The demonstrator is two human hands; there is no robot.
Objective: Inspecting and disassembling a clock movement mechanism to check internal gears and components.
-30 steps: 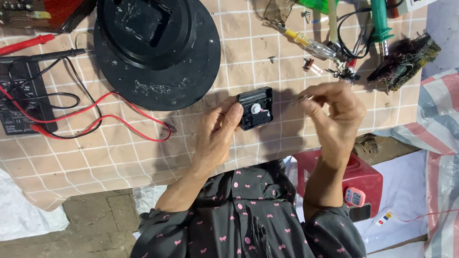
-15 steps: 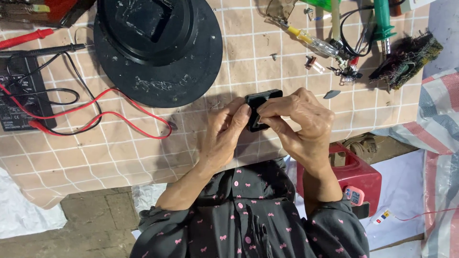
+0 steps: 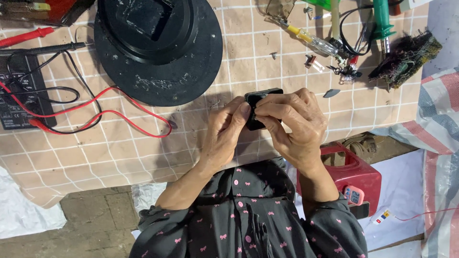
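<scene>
Pinched between left hand (image 3: pixel 224 136) and right hand (image 3: pixel 292 125): small black box (image 3: pixel 260 98), above tiled worktop (image 3: pixel 119 153), near black disc (image 3: pixel 158 50).

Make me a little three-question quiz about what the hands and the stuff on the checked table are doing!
1. True or false: both hands hold the small black box.
2. What lies nearest the big round black disc? A) a red wire B) a banana C) a teacup
3. Fill in: the screwdriver near the table's far edge has a ____ and clear handle.

Key: 1 true, since the left hand and the right hand both grip it above the checked table. 2 A. 3 yellow.
</scene>
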